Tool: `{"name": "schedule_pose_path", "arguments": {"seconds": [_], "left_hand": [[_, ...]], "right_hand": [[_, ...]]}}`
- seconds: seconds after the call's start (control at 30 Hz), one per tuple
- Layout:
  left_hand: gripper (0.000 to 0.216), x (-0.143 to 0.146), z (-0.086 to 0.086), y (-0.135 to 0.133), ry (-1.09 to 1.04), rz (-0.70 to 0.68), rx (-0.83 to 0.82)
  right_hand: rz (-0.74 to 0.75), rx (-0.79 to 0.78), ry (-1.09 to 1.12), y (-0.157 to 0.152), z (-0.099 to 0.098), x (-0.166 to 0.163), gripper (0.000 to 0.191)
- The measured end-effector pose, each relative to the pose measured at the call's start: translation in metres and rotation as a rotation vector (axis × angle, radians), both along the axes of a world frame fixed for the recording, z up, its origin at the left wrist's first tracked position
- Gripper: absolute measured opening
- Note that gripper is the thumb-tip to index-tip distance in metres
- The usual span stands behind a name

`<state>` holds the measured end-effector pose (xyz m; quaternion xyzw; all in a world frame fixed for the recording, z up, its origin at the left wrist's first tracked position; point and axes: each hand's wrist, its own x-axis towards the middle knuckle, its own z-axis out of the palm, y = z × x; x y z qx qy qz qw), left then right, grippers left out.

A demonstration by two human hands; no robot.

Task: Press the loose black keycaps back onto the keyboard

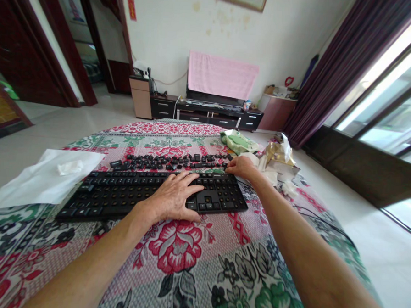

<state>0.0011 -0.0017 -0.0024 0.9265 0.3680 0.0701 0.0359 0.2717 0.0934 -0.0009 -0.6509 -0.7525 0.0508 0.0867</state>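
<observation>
Pale, stained wall (156, 36) rises behind a low black television cabinet (209, 113); nearer, a woven cloth with red, green and grey flowers (177, 253) covers the table; on it lies a long black plastic keyboard (129, 195), capped along its upper rows but showing bare key posts across much of its middle; small black plastic keycaps (153, 161) lie loose in a band just beyond its far edge; the left hand (174, 196) is palm down over the keyboard's right half, fingers loosely spread, with nothing seen in its grasp; the right hand (242, 167) has its fingertips drawn together at the band's right end, though I cannot tell whether they grip a cap; the step in hand looks like picking out one cap; the next move seems to call for a fine pinch that leaves neighbouring caps undisturbed.
</observation>
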Motion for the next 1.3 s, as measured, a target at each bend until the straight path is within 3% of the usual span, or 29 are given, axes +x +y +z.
{"name": "schedule_pose_path", "arguments": {"seconds": [0.27, 0.5, 0.7, 0.9, 1.3], "left_hand": [[0.077, 0.0, -0.002, 0.002, -0.008, -0.014, 0.018], [0.077, -0.001, -0.002, 0.001, -0.003, -0.019, 0.016], [0.078, 0.0, -0.002, 0.002, -0.004, -0.009, 0.003], [0.077, -0.001, -0.001, 0.003, -0.012, -0.018, 0.008], [0.076, 0.0, -0.002, 0.006, -0.032, 0.005, 0.059]], "right_hand": [[-0.035, -0.042, 0.049, -0.006, 0.003, -0.003, 0.023], [-0.054, 0.012, 0.057, -0.011, 0.002, -0.005, 0.023], [0.059, 0.037, 0.221, -0.027, 0.014, 0.003, 0.028], [0.131, -0.183, 0.519, -0.045, 0.029, 0.003, 0.033], [0.274, -0.361, 0.669, -0.058, 0.035, -0.011, 0.027]]}}
